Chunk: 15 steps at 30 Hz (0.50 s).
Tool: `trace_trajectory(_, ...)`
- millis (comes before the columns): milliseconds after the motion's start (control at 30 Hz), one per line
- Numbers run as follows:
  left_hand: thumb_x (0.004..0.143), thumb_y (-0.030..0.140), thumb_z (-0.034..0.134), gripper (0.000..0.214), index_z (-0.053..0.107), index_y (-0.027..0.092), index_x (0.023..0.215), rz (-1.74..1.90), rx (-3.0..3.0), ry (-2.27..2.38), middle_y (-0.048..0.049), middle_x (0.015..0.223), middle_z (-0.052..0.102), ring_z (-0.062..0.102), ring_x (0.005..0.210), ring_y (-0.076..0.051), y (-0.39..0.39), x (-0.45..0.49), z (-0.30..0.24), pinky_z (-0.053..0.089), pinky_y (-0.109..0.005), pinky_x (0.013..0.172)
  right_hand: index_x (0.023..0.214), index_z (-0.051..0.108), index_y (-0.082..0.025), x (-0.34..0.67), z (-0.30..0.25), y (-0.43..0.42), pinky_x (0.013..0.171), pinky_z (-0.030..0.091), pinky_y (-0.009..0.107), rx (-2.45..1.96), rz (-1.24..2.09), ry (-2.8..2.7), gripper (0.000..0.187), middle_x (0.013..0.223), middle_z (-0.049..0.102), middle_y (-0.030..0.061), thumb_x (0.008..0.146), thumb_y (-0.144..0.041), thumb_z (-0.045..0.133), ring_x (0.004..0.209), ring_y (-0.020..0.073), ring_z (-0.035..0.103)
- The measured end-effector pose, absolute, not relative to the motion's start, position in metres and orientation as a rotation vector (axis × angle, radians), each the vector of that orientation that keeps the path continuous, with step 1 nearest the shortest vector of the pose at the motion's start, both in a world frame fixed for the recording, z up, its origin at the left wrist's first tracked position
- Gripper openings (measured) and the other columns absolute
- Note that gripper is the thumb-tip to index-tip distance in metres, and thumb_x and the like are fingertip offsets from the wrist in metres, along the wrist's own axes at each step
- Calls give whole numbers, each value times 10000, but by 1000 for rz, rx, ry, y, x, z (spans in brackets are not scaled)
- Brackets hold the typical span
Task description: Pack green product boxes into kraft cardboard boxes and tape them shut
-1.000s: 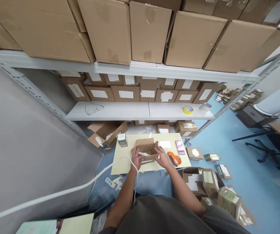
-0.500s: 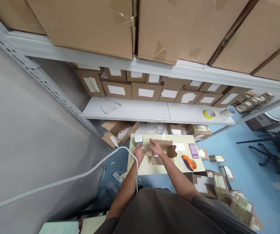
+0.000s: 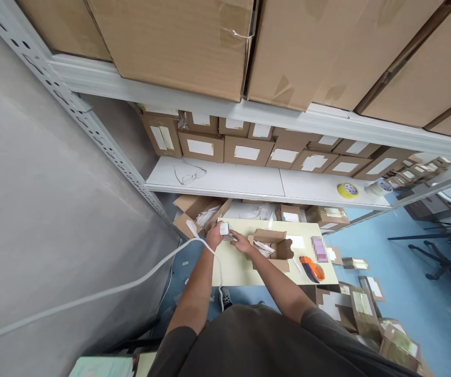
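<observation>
My left hand (image 3: pixel 213 236) is closed on a small white-topped box (image 3: pixel 224 229) at the far left corner of a pale yellow table (image 3: pixel 241 268). My right hand (image 3: pixel 241 243) reaches across to the same box; its fingers touch the box's right side. An open brown cardboard box (image 3: pixel 270 244) with white contents stands on the table just right of my right hand. A white cable (image 3: pixel 139 280) runs past my left wrist.
An orange tape dispenser (image 3: pixel 311 268) and a pink card (image 3: pixel 319 248) lie on the table's right part. Small cardboard boxes litter the blue floor (image 3: pixel 414 293) at right. Metal shelving (image 3: pixel 249 183) holds labelled boxes, glasses (image 3: pixel 188 174) and a yellow tape roll (image 3: pixel 347 190).
Both hands left the open cardboard box and moved left to the small white-topped box, which my left hand has taken hold of. The view shifted left.
</observation>
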<state>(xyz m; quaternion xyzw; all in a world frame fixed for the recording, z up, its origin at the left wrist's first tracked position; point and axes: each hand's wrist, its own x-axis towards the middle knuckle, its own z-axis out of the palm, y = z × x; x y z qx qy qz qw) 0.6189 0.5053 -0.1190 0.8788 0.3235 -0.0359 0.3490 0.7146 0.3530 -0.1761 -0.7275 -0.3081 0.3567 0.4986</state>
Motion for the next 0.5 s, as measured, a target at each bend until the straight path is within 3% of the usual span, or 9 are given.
trace_trajectory(100,905,187,849,560,670,133,1433,-71,2313,828,-168,1375,648,738,1139,-304,506,613,-102,529,-353,976,1476,689,-264,724,-168,340,1240,476,546,-1690,929,-678,707,1519,699,113,779,-151,712,1392,318,660)
trace_trajectory(233,810,355,947,697,684,178,1430,30,2343,824,-168,1331,674,727,1140,-333,512,605,-73,548,-397,967,1497,659,-273,741,-153,314,1191,514,537,-1644,906,-629,736,1475,709,126,769,-194,739,1273,282,708)
trace_trajectory(400,644,279,994,746,746,255,1347,274,2286,687,-92,1287,725,713,1212,-319,511,601,-35,578,-399,1029,1637,510,-310,753,-134,277,1158,532,534,-1664,844,-539,1044,1622,557,148,647,-188,818,1388,341,621)
trace_trajectory(500,604,294,993,794,743,268,1357,284,2105,543,-66,1346,741,724,1214,-286,492,611,-22,605,-385,1036,1689,418,-272,761,-127,249,1136,550,511,-1610,811,-525,1135,1518,609,137,632,-201,825,1333,337,636)
